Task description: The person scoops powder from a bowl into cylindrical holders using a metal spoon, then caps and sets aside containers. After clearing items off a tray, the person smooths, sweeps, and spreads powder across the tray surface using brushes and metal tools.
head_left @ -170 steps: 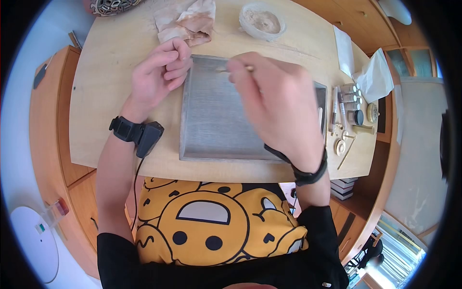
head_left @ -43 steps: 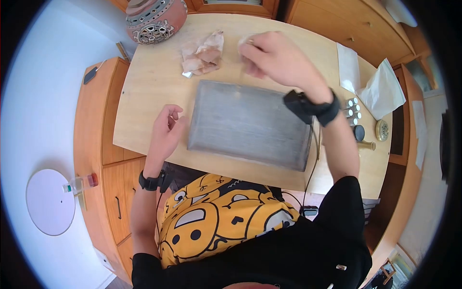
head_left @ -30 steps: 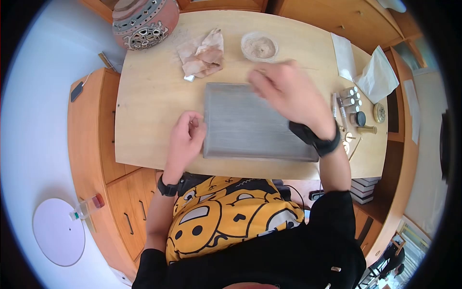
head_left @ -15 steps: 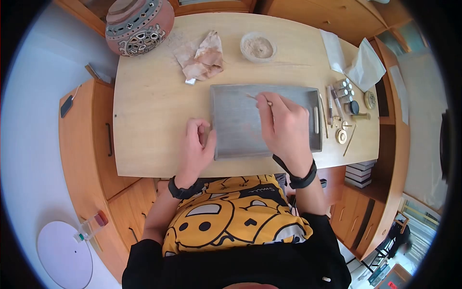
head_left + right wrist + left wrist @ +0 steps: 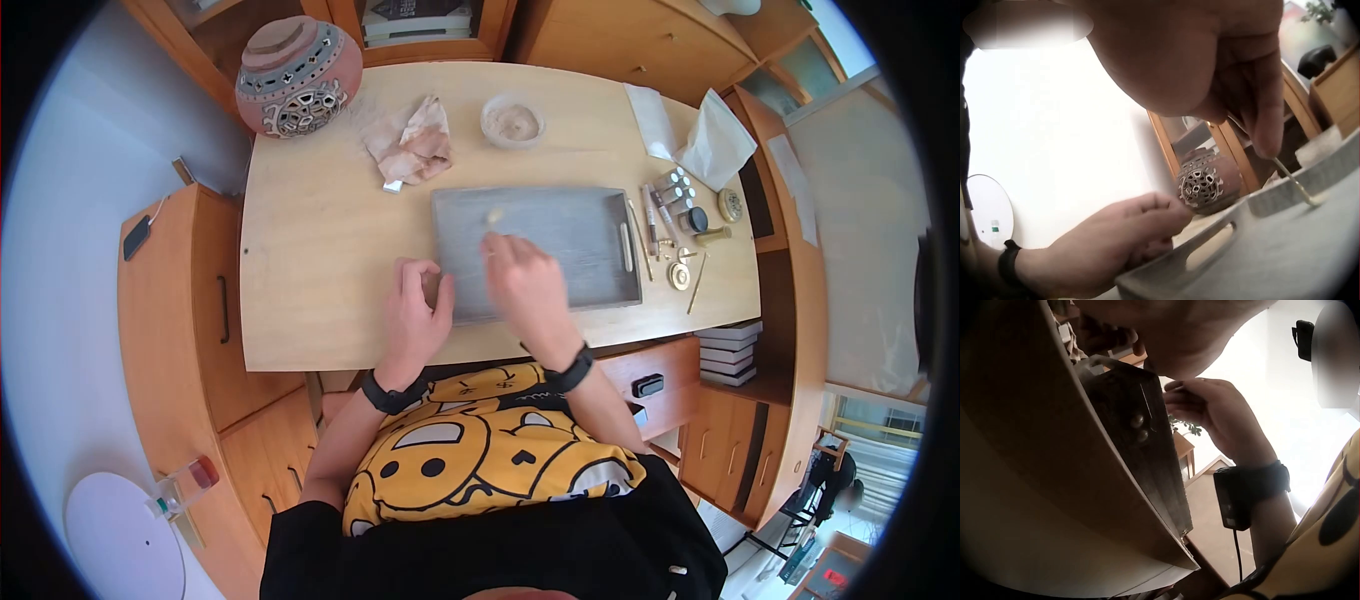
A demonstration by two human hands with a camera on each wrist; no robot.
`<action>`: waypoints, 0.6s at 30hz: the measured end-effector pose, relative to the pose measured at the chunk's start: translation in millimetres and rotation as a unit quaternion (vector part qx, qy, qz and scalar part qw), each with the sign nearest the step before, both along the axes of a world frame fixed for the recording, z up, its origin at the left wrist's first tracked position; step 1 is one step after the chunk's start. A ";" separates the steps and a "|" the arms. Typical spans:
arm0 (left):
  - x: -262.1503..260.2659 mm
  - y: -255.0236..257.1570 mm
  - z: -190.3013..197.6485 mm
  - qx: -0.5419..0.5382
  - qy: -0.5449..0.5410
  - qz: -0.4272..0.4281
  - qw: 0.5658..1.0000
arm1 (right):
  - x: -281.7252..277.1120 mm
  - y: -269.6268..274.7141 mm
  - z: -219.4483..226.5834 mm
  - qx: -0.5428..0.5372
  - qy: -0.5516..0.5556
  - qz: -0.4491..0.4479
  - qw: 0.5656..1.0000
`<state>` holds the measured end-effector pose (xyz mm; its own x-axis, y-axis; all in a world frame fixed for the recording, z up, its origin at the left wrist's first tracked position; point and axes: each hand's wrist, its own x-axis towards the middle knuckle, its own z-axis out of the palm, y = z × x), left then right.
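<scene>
My right hand (image 5: 527, 285) is over the left part of a grey wooden tray (image 5: 580, 250), pinching a thin brass-coloured small spoon (image 5: 1291, 177) between thumb and fingers. The spoon's pale tip (image 5: 494, 215) points down, close over the tray floor. In the right wrist view, the tray's raised rim and slotted handle show in front of it. My left hand (image 5: 415, 315), loosely curled, lies at the tray's left edge. The right wrist view shows this left hand (image 5: 1125, 240) beside the handle slot, its fingers bent inward and holding nothing visible.
A bowl of pale powder (image 5: 513, 122) and a stained crumpled cloth (image 5: 412, 145) lie beyond the tray. An openwork clay pot (image 5: 300, 80) stands at back left. Small jars (image 5: 675, 188), brass pieces (image 5: 680, 275) and thin sticks (image 5: 697, 283) lie at right, near a white bag (image 5: 718, 140).
My right hand was at the powder bowl, then came back over the tray and moved left with the spoon, now lowered. The left hand came to the tray's left edge. The head view shifted.
</scene>
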<state>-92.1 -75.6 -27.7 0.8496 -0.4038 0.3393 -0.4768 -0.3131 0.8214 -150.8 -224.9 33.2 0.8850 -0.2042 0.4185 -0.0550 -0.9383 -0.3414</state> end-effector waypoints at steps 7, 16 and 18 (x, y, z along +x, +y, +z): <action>-0.5 0.9 -4.1 -0.003 0.007 0.024 1.000 | -2.1 0.8 -4.3 0.057 -0.105 0.047 0.992; -6.1 0.6 0.8 0.003 0.010 0.011 1.000 | -25.0 -8.7 -1.5 0.056 -0.106 0.009 0.993; -5.9 1.0 2.1 0.011 0.013 0.009 1.000 | -39.5 -15.5 -4.3 0.063 -0.102 -0.027 0.992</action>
